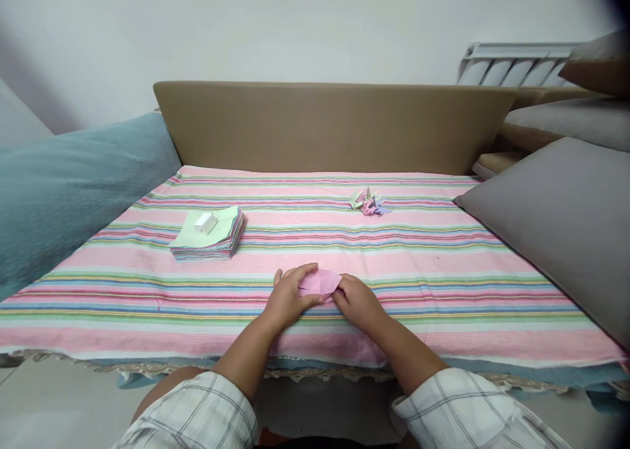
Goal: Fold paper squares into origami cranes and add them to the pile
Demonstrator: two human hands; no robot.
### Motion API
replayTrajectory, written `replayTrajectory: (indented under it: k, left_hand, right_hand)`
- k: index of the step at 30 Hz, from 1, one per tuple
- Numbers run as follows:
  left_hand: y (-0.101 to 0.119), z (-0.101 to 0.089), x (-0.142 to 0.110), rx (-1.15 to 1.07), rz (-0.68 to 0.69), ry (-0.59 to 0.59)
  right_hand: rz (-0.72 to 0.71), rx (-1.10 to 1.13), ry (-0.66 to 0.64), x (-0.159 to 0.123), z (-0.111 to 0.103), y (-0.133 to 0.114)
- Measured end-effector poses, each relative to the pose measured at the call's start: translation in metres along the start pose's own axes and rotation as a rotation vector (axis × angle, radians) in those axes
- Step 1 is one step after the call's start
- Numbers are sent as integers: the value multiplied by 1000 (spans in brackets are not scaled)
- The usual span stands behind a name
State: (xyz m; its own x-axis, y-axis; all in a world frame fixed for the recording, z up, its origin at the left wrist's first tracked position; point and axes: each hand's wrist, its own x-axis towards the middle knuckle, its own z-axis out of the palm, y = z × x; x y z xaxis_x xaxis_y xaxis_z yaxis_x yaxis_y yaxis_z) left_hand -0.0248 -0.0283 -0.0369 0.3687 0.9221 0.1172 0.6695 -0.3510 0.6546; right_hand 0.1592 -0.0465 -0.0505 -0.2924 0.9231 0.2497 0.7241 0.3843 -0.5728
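A small piece of folded pink paper point(319, 282) is held between my two hands, just above the striped cloth near its front edge. My left hand point(289, 298) grips its left side, thumb along the near edge and fingers over the far edge. At the paper's right corner, my right hand point(360, 302) pinches with the fingers curled; its fingertips are partly hidden. Farther back, slightly right, lies a cluster of folded paper cranes point(368, 203) in pink, pale green and lilac.
On the left sits a stack of coloured paper sheets point(216, 242), a white plug adapter point(205, 223) resting on top. Striped cloth point(295, 235) covers the seat. A brown backrest point(335, 127) closes the back, with a blue-covered armrest point(83, 186) left and grey cushions point(556, 219) right.
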Motion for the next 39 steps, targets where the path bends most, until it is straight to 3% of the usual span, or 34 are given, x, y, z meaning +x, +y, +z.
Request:
replayTrajectory:
  k: [6, 9, 20, 29, 39]
  left_hand:
    - [1, 2, 1, -5, 13, 33]
    - [1, 3, 1, -1, 23, 35]
    - [-1, 1, 1, 28, 61, 27]
    - [-6, -5, 4, 53, -113, 110]
    - [-4, -7, 6, 95, -161, 113]
  right_hand:
    - [263, 479, 166, 2, -8, 6]
    - [312, 619, 212, 3, -8, 7]
    - [319, 404, 139, 4, -5, 6]
    - [246, 310, 132, 3, -5, 3]
    - [172, 228, 130, 1, -8, -3]
